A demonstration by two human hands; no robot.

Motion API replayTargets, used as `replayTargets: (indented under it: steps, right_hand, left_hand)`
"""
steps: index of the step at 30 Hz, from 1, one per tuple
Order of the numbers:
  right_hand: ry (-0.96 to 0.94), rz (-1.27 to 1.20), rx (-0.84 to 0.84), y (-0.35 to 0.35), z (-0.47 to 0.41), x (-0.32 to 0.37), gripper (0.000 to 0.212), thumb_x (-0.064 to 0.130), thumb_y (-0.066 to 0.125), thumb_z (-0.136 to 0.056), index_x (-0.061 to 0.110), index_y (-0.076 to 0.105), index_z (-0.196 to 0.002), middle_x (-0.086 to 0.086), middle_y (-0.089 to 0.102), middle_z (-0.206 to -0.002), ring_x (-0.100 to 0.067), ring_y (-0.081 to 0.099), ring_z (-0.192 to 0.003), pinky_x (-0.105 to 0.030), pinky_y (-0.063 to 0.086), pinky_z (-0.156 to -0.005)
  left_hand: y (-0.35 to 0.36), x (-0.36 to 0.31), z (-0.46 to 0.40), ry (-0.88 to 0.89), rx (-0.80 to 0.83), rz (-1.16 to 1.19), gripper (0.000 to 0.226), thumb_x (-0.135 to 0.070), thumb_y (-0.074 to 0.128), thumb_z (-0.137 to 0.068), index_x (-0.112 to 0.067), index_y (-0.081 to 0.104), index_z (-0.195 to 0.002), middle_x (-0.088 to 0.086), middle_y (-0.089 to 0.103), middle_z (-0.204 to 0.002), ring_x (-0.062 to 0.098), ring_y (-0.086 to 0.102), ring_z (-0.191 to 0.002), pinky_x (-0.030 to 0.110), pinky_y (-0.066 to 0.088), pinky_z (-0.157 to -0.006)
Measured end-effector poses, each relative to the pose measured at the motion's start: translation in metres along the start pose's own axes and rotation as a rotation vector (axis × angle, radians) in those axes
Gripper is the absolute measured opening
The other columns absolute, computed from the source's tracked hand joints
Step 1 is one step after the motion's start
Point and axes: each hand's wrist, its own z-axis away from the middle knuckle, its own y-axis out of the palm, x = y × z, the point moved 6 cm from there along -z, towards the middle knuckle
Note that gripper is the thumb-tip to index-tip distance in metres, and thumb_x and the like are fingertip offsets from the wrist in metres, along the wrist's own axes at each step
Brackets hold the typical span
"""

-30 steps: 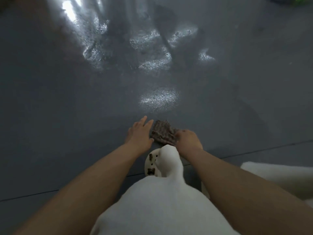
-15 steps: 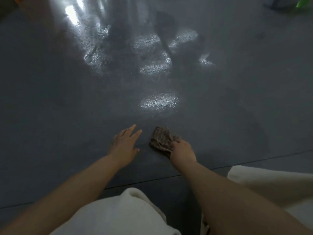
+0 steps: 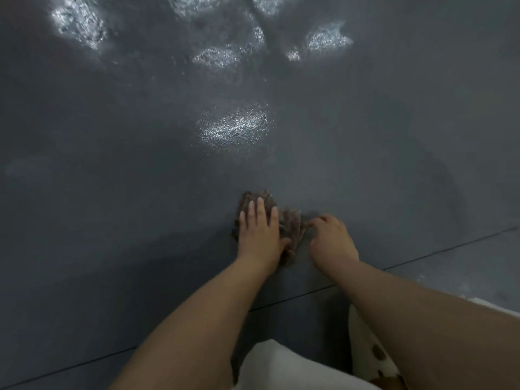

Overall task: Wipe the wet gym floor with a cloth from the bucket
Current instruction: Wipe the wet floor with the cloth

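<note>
Left hand (image 3: 260,235) now flat on cloth (image 3: 291,223).

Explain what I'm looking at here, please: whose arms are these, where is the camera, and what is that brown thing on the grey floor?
No machine here: these are a person's two bare arms, filmed by a wide-angle camera worn on the head, looking forward and down. The brown thing is a cloth, bunched on the grey gym floor. The left hand lies flat on it with fingers straight, pressing it down. The right hand is beside it with fingers curled at the cloth's right edge; whether it actually pinches the cloth is too blurred to tell. The shiny patches farther ahead are light glinting off wet floor. The white fabric at the bottom is the person's clothing. No bucket is in view.
</note>
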Motion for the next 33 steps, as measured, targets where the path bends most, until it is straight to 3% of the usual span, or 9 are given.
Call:
replayTargets:
  steps: [5, 11, 14, 18, 22, 24, 29, 33]
  right_hand:
    - [0.006, 0.01, -0.035, 0.003, -0.007, -0.006, 0.044, 0.011, 0.047, -0.093, 0.016, 0.043, -0.136, -0.008, 0.021, -0.152, -0.027, 0.023, -0.137, -0.038, 0.028, -0.109]
    - [-0.029, 0.0, 0.004, 0.015, -0.011, 0.024, 0.053, 0.011, 0.044, -0.093, 0.017, 0.03, -0.144, -0.008, 0.012, -0.156, -0.029, 0.017, -0.14, -0.038, 0.025, -0.11]
    - [-0.06, 0.015, 0.088, 0.024, -0.018, 0.044, 0.056, 0.012, 0.039, -0.096, 0.02, 0.022, -0.148, -0.004, 0.003, -0.159, -0.027, 0.008, -0.144, -0.038, 0.019, -0.114]
    - [-0.12, 0.04, 0.143, 0.027, -0.024, 0.056, 0.052, 0.011, 0.036, -0.096, 0.018, 0.027, -0.147, -0.005, 0.009, -0.158, -0.027, 0.011, -0.143, -0.039, 0.019, -0.114]
    - [-0.131, 0.099, 0.11, 0.02, -0.03, 0.05, 0.051, 0.012, 0.036, -0.096, 0.018, 0.028, -0.146, -0.005, 0.01, -0.158, -0.027, 0.013, -0.142, -0.037, 0.019, -0.113]
    - [-0.119, 0.135, 0.071, 0.016, -0.034, 0.045, 0.051, 0.011, 0.037, -0.096, 0.017, 0.029, -0.145, -0.006, 0.01, -0.157, -0.028, 0.015, -0.141, -0.037, 0.02, -0.112]
    - [-0.065, 0.148, 0.017, 0.009, -0.038, 0.031, 0.05, 0.013, 0.044, -0.093, 0.013, 0.032, -0.141, -0.009, 0.015, -0.154, -0.029, 0.022, -0.137, -0.038, 0.025, -0.11]
    - [-0.077, 0.128, 0.009, 0.01, -0.04, 0.026, 0.054, 0.012, 0.046, -0.092, 0.014, 0.028, -0.143, -0.009, 0.018, -0.153, -0.028, 0.02, -0.137, -0.037, 0.026, -0.11]
  left_hand:
    - [0.023, -0.019, -0.014, -0.011, 0.003, -0.029, 0.086, -0.067, 0.025, -0.091, -0.018, -0.017, -0.148, 0.024, -0.027, -0.15, 0.043, -0.026, -0.138, 0.067, -0.015, -0.103]
    - [0.016, 0.014, -0.025, 0.082, 0.002, -0.056, 0.069, -0.061, 0.021, -0.094, -0.033, -0.013, -0.148, 0.011, -0.029, -0.153, 0.031, -0.028, -0.14, 0.066, -0.016, -0.103]
    - [0.004, 0.076, -0.035, -0.115, -0.063, -0.018, 0.068, -0.06, 0.02, -0.094, -0.034, -0.011, -0.149, 0.009, -0.026, -0.154, 0.031, -0.024, -0.141, 0.067, -0.009, -0.105]
    - [-0.009, 0.163, -0.032, -0.476, -0.094, 0.103, 0.066, -0.064, 0.018, -0.092, -0.04, -0.01, -0.147, 0.005, -0.025, -0.155, 0.033, -0.023, -0.141, 0.073, 0.0, -0.103]
    - [-0.017, 0.163, -0.043, -0.584, -0.142, 0.175, 0.062, -0.058, 0.02, -0.096, -0.037, -0.003, -0.15, 0.01, -0.022, -0.155, 0.04, -0.019, -0.141, 0.072, 0.0, -0.105]
    - [-0.019, 0.135, -0.06, -0.491, -0.145, 0.145, 0.062, -0.055, 0.019, -0.097, -0.035, -0.004, -0.15, 0.011, -0.022, -0.155, 0.041, -0.019, -0.14, 0.07, -0.003, -0.106]
    - [-0.019, 0.01, -0.092, 0.049, -0.02, -0.02, 0.06, -0.059, 0.017, -0.096, -0.039, -0.004, -0.149, 0.006, -0.027, -0.154, 0.039, -0.026, -0.139, 0.067, -0.014, -0.103]
    - [-0.026, -0.01, -0.112, 0.161, 0.014, -0.109, 0.058, -0.061, 0.016, -0.095, -0.044, -0.004, -0.147, 0.001, -0.028, -0.154, 0.034, -0.027, -0.14, 0.066, -0.015, -0.104]
